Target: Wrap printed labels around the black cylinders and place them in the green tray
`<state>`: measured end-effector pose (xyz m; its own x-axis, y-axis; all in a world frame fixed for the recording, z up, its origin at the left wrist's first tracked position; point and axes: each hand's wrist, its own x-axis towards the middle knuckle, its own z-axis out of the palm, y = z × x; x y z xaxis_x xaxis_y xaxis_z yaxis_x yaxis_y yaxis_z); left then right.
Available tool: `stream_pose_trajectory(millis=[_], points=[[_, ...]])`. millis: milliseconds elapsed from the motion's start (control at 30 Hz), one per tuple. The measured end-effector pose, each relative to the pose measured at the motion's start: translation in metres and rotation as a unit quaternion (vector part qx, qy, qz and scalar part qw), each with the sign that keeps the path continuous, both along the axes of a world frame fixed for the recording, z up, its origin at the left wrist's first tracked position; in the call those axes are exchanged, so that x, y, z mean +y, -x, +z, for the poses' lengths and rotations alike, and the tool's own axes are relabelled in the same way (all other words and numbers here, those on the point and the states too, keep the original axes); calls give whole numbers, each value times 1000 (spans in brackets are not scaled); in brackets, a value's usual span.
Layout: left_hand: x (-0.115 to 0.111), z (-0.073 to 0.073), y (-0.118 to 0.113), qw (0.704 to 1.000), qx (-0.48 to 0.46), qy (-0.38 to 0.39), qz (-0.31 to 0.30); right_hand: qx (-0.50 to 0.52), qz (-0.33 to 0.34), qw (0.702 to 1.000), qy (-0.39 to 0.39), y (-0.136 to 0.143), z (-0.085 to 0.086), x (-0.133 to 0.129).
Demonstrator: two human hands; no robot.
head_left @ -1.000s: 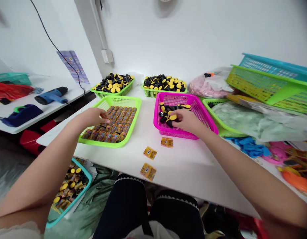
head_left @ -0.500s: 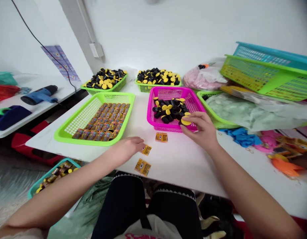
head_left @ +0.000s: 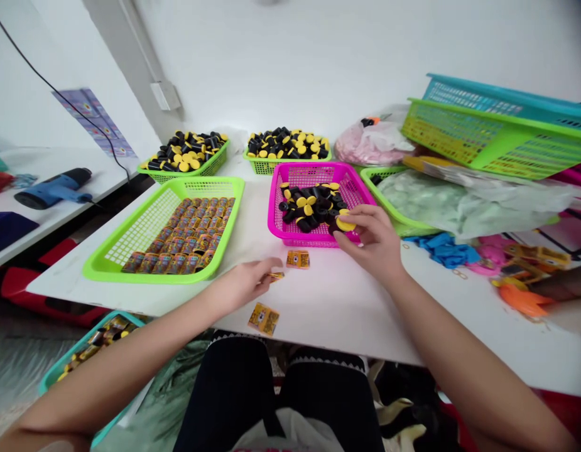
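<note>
My left hand (head_left: 247, 284) pinches a small orange printed wrapper (head_left: 276, 275), lifted at an angle over the white table. Two similar wrappers lie flat, one (head_left: 298, 258) by the pink basket and one (head_left: 264, 319) near the table's front edge. At the front right of the pink basket (head_left: 318, 242), my right hand (head_left: 372, 242) grips a black piece with a yellow cap (head_left: 345, 222). More black and yellow pieces (head_left: 309, 207) lie in that basket. Rows of wrapped pieces (head_left: 191, 235) fill part of the green basket (head_left: 102, 267) on the left.
Two green baskets of black and yellow pieces (head_left: 186, 154) (head_left: 287, 144) stand at the back. On the right are stacked baskets (head_left: 488, 135), plastic bags (head_left: 450, 201) and blue items (head_left: 443, 250). Another person's arm (head_left: 570, 295) shows at the right edge. A teal basket (head_left: 49, 376) sits below the table.
My left hand has taken hold of the middle wrapper and tilted it up off the table. My right hand stays at the pink basket with the capped piece. The view has shifted slightly.
</note>
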<state>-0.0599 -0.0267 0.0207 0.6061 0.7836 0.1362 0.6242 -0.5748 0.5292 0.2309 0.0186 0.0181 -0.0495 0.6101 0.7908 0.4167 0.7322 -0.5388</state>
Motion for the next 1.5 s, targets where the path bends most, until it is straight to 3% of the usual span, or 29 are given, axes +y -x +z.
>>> stream_pose_trajectory(millis=[100,200,300,400,467,633,767,933,1133,1233,1500], points=[[8,15,-25,991,-128,28,-1,43,25,999,13,10,3,-7],[22,27,-50,962,-240,130,-5,41,31,999,17,19,4,-15],[35,24,-66,913,-323,247,26,56,34,998,11,23,4,-18],[41,10,-71,882,-367,290,54,102,31,993,42,23,1,-18],[39,1,-71,893,-355,273,51,134,24,988,70,24,-1,-19],[31,-5,-64,962,-242,126,-4,182,31,974,135,34,0,-26],[29,-3,-60,974,-215,71,14,201,72,958,193,37,3,-29],[31,-10,-57,942,-323,86,26,179,100,954,220,36,4,-27],[31,-11,-63,896,-418,149,-18,98,72,985,126,36,3,-28],[30,-8,-64,882,-445,155,-20,109,76,982,135,34,6,-30],[30,-17,-65,867,-486,99,-49,138,93,974,153,36,5,-32]])
